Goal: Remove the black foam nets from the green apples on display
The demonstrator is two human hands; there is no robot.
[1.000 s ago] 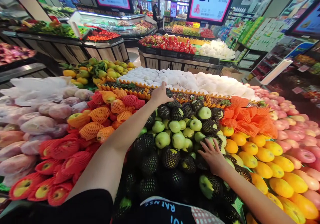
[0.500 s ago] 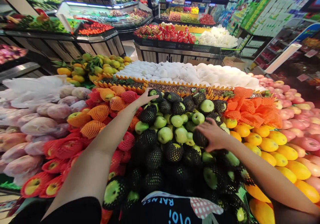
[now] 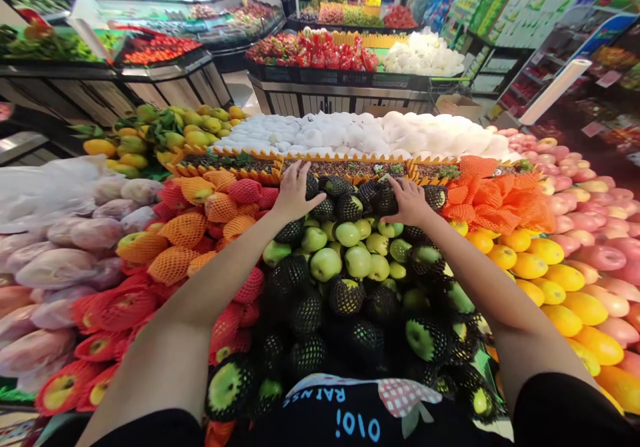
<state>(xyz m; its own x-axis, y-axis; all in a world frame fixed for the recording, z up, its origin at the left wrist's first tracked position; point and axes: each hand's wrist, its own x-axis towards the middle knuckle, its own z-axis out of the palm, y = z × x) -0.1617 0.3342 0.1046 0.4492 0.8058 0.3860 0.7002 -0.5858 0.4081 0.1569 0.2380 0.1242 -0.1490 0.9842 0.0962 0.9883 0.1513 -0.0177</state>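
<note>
My left hand lies palm down, fingers spread and released, on the black foam-netted green apples at the far edge of the pile, centre of the frame. My right hand is curled around one black-netted apple in the same back row, gripping it from the right. Both forearms run from the lower corners of the frame up toward the centre.

Between and just below my hands sits a cluster of bare green apples, ringed by more black-netted fruit that slopes down toward the lower centre. Directly behind my hands, a strip of orange zigzag-edged divider crosses the display surface.

Left of centre lie fruit in orange and red foam nets; further left, pale pink fruit in clear plastic wrap. Right of centre lie empty orange net sleeves, smooth yellow-orange citrus below them, and pink-red apples at the right edge. Beyond the divider, white foam-wrapped fruit fills the upper centre, and yellow-green mangoes sit upper left.
</note>
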